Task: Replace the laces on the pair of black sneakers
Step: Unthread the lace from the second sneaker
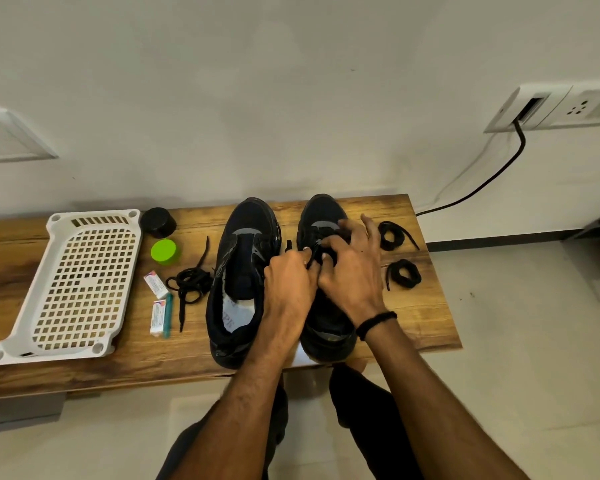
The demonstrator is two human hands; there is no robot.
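Observation:
Two black sneakers stand side by side on a wooden bench (413, 327), toes toward the wall. The left sneaker (239, 271) has no lace and its tongue lies open. Both hands work over the right sneaker (321, 216). My left hand (288, 282) pinches the black lace (313, 253) at the eyelets. My right hand (350, 268) pinches the same lace beside it, with two fingers spread. A loose black lace (189, 282) lies left of the shoes. Two coiled black laces (392, 235) (404, 273) lie on the right.
A white perforated tray (80, 285) sits at the bench's left. A black lid (157, 222), a green cap (164, 251), two small cartons (156, 285) (158, 317) and a teal stick (168, 315) lie beside it. A black cable (492, 178) hangs from a wall socket.

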